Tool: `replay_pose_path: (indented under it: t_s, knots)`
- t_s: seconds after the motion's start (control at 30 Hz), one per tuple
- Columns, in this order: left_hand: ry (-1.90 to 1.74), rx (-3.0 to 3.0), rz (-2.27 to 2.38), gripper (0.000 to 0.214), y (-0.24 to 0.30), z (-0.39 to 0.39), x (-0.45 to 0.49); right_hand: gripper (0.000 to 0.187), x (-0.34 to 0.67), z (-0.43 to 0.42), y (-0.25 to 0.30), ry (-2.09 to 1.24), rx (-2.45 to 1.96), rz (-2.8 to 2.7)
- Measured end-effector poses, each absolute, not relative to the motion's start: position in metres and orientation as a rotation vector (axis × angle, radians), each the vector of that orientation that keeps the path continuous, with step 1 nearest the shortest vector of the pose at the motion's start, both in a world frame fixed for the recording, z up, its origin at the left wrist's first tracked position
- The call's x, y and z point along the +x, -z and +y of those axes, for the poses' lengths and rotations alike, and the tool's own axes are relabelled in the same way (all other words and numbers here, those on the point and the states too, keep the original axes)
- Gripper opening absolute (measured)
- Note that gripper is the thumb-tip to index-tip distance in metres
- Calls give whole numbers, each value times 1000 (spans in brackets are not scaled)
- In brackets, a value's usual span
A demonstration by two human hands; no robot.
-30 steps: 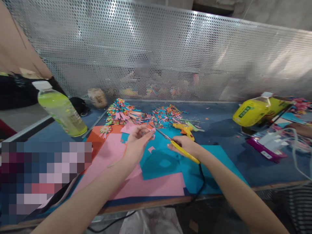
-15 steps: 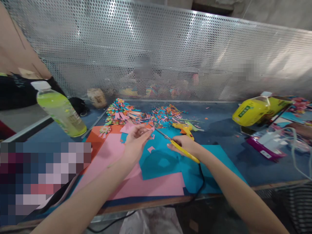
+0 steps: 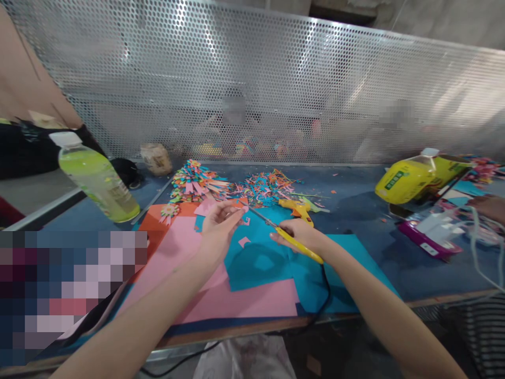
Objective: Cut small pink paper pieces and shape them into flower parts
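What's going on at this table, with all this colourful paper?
A person's right hand holds yellow-handled scissors, the blades pointing toward the left hand. The left hand's fingers are curled close to the blade tips; whether a scrap is pinched there is too small to tell. Beneath both hands lie blue paper and pink paper. A yellow glue gun lies just beyond the right hand, near a loose heap of coloured strips.

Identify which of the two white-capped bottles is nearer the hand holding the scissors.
The yellow bottle, on the right; the green bottle stands far to the left, beyond the left hand.
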State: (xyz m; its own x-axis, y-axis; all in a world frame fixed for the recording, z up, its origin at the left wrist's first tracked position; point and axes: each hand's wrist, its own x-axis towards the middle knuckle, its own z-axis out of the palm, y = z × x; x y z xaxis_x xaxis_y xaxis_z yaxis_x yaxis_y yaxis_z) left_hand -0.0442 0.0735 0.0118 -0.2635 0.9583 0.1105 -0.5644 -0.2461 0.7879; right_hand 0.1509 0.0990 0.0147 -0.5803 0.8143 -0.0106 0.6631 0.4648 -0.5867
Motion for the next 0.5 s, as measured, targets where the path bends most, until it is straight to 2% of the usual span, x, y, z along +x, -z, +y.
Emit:
replay_pose_path:
  t_s: [0.5]
  knots:
    - [-1758,744,783,28,-11,75,-47,45,151,99,-17,-807,-1306,-2445]
